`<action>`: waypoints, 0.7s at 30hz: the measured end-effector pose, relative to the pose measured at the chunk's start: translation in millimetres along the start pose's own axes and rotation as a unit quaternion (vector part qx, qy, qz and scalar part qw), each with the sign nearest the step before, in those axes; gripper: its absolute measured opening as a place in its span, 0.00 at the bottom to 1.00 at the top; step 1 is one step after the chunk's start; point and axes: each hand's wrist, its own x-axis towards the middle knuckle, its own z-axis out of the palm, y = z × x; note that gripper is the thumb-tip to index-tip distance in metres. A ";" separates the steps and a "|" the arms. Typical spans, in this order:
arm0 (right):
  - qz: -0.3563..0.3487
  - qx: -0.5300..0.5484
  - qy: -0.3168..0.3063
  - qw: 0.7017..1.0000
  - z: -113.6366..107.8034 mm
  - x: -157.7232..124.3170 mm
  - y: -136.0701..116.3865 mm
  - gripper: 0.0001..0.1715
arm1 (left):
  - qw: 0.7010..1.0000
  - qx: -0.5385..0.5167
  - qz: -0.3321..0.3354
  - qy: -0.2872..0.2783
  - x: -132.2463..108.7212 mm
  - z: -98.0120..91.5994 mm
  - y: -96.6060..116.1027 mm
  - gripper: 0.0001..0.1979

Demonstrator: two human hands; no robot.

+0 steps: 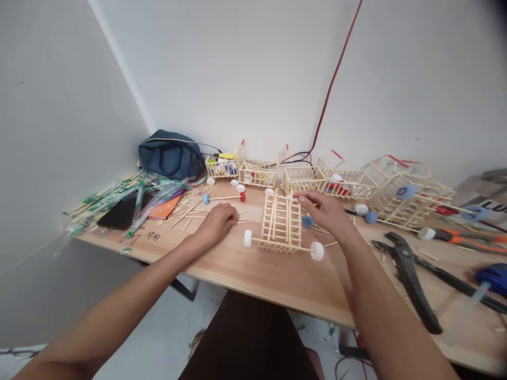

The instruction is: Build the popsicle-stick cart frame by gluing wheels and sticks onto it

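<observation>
A small frame of light wooden sticks [281,224] rests on the wooden table [222,261], its slatted side up. Along its near edge runs a stick axle with a white cap wheel [317,251] on the right end and another on the left. My right hand [317,207] is at the frame's far right corner, fingers closed around that corner; the fingertips are partly hidden. To the left of the frame, my left hand [217,220] rests on the table with its fingers curled together, and whatever they might hold is hidden. A loose axle with blue and red caps [224,198] lies beyond it.
Several stick carts [304,180] line the wall. A blue bag [171,154], a black phone [123,210] and plastic wrappers with sticks are at left. Pliers [410,277], orange-handled cutters [467,235] and a blue object [492,277] lie at right.
</observation>
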 end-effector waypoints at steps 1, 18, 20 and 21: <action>0.004 -0.002 -0.001 1.000 -0.3 0.2 -0.2 0.20 | 1.000 0.007 -0.008 0.004 -4.1 -4.5 -3.2 0.07; 0.016 -0.014 -0.042 0.999 -0.5 2.7 6.5 0.24 | 0.973 0.178 -0.087 0.122 8.7 -30.2 -56.1 0.12; 0.022 -0.014 -0.039 0.999 -0.2 3.2 7.0 0.24 | 0.972 0.181 -0.092 0.118 18.5 -25.9 -60.9 0.11; 0.025 -0.012 -0.038 0.999 -0.2 3.3 7.0 0.24 | 0.972 0.181 -0.094 0.116 21.7 -24.4 -63.1 0.10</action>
